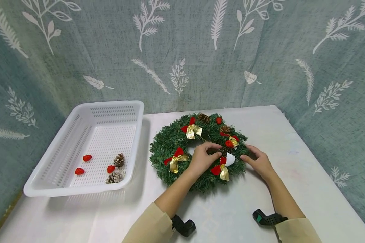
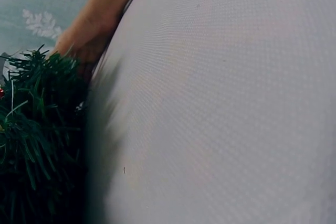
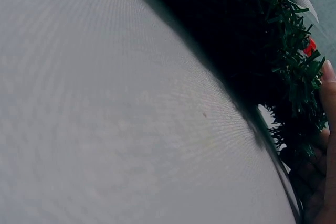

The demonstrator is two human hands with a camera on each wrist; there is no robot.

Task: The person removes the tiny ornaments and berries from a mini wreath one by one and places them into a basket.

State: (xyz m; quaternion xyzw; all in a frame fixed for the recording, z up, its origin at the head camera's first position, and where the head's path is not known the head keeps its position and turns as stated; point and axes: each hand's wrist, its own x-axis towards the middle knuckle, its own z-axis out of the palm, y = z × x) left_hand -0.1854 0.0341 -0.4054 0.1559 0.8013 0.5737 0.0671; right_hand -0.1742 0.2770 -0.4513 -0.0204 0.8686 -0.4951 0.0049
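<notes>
A green artificial wreath (image 1: 167, 135) lies on the table, decorated with red-and-gold bows (image 1: 177, 158), pine cones and red berry-like pieces. Over its right half reaches my left hand (image 1: 200, 160); thumb and fingertips pinch a dark pine cone (image 1: 222, 151), partly hidden by the fingers. Close by on the wreath are a bow (image 1: 222, 168) with a white piece (image 1: 230, 159) and a red piece (image 1: 229, 144). My right hand (image 1: 261, 165) grips the wreath's right edge, thumb on top; in the right wrist view its fingers go under the greenery (image 3: 294, 66).
To the left stands a white plastic basket (image 1: 137, 135) holding a few red pieces (image 1: 79, 171) and pine cones (image 1: 119, 160). Behind the white table (image 1: 292, 152) hangs a leaf-patterned green cloth (image 1: 194, 67). Black devices (image 1: 269, 218) are worn on both wrists.
</notes>
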